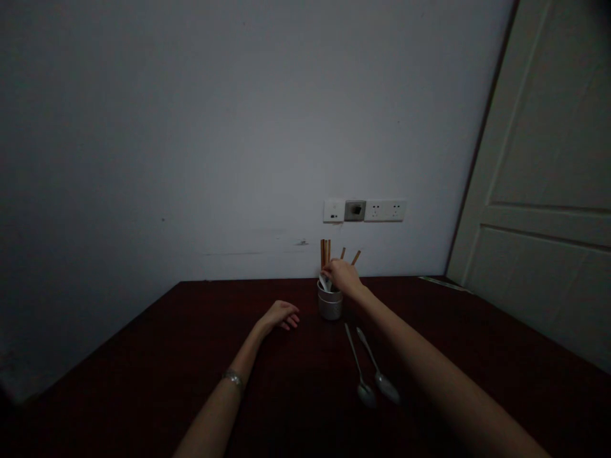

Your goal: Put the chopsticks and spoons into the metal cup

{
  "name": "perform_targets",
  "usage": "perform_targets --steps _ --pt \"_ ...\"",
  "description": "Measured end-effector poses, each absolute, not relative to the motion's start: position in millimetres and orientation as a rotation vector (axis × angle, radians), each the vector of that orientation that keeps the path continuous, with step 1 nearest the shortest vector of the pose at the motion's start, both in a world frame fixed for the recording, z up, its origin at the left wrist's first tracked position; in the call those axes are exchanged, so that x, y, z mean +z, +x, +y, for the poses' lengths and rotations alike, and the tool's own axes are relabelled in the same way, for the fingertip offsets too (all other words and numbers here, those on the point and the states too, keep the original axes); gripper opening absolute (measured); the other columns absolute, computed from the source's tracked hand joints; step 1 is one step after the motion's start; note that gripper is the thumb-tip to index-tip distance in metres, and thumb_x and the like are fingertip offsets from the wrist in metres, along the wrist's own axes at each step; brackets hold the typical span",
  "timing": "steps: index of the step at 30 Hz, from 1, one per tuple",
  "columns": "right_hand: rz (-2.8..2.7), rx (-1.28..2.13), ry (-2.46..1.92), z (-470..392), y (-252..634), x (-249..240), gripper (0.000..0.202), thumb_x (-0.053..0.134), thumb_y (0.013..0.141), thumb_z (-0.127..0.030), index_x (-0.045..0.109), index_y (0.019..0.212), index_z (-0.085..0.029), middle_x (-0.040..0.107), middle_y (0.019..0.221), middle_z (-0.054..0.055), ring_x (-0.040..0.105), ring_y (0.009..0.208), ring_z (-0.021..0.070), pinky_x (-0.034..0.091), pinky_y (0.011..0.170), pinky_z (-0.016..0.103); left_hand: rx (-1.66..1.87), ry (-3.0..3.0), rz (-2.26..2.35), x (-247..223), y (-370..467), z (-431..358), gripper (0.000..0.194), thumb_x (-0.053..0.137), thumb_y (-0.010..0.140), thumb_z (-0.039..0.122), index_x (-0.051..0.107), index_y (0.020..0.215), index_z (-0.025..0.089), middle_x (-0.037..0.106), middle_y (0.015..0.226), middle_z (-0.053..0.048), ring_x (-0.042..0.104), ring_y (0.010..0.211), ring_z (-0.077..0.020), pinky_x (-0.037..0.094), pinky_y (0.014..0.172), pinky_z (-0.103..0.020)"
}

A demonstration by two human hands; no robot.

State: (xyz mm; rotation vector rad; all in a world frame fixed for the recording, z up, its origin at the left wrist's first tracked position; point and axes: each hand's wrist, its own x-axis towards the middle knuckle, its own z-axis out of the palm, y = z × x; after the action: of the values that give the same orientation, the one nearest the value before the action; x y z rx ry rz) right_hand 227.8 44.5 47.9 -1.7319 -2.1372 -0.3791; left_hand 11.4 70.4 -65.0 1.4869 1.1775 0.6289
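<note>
Fingertips of the right hand (344,273) are drawn close together over the mouth of the holder (330,304), at the upper part of a pale utensil (325,281); whether they have closed on it cannot be told in the dim light. The utensil leans within the holder's rim, its lower part hidden by the wall. By its look it is light, stiff and smooth, best taken in a pinch near its exposed end; if ceramic, it could chip against the rim, though its material cannot be confirmed. Chopsticks (325,251) stand beside it, some nearly upright, others leaning right behind the hand; they are probably light and rigid, and may shift or roll if brushed. The holder, upright on the dark table (200,331), appears to be metal with a textured side, likely firm but tippable if pushed high up; its lower wall would offer the steadier hold. Left of it, the left hand (281,315) is loosely curled and holds nothing visible. Nearer the viewer lie two spoons, a slimmer spoon (366,394) and a broader spoon (386,387), handles toward the holder; both look stiff and perhaps slippery, with mid-handle the likely balanced place to pinch.
</note>
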Motion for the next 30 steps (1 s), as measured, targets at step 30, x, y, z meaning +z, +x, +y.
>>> perform_targets --steps 30 --pt "-2.223 -0.241 -1.83 47.4 227.7 50.3 0.021 0.056 0.076 -0.033 0.067 0.092 -0.024 0.066 0.094 0.007 0.06 0.089 0.0203 0.043 0.07 0.026 0.621 1.506 1.188 -74.3 10.6 80.0 0.026 0.054 0.071 0.033 0.058 0.085 0.011 0.066 0.072 -0.006 0.061 0.054 -0.0119 0.04 0.042 -0.017"
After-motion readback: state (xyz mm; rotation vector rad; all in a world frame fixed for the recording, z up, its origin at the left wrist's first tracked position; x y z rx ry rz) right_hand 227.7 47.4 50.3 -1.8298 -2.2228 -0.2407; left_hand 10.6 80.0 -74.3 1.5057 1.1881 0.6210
